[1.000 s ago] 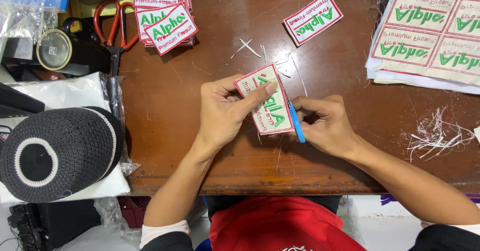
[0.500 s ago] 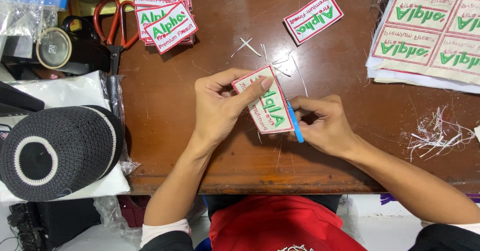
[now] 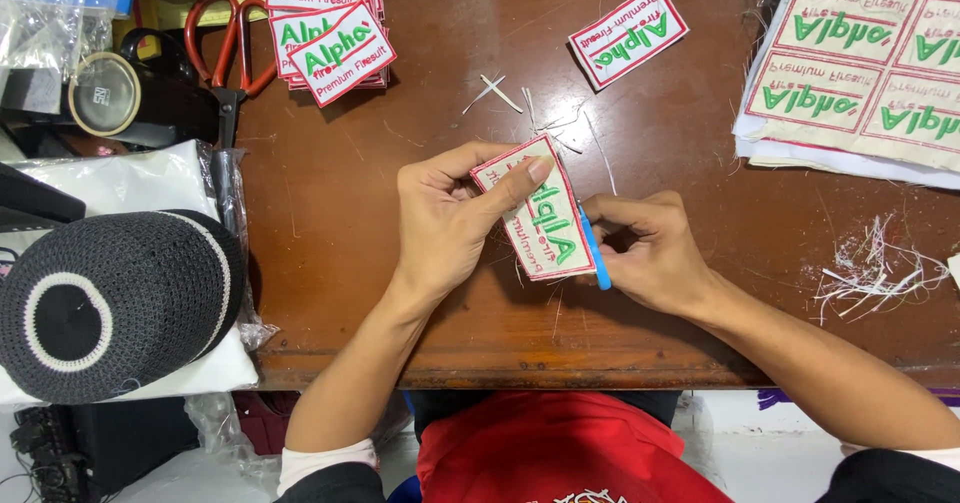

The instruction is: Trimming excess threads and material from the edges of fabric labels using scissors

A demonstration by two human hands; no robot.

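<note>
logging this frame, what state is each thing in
left hand: pinching the patch
right hand: closed on the blue tool
patch: held off the table, tilted
blue tool: at the patch's edge
scissors: lying shut
patch stack: fanned, face up
cap: resting on a white bag

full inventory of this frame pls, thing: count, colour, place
held patch: 1, white with red border and green letters, between both hands
blue tool: 1, blue, right hand, at the held patch's edge
patch stack: 1, white/red/green, table top left
loose patch: 1, same colours, table top centre
uncut sheets: 1 pile, cream with patches, top right
thread scraps: clumps, white, right of hands and above them
scissors: 1, red handles, top left
cap: 1, black with white band, left
table: 1, brown wood
left hand: pinches the held patch
right hand: grips the blue tool
</note>
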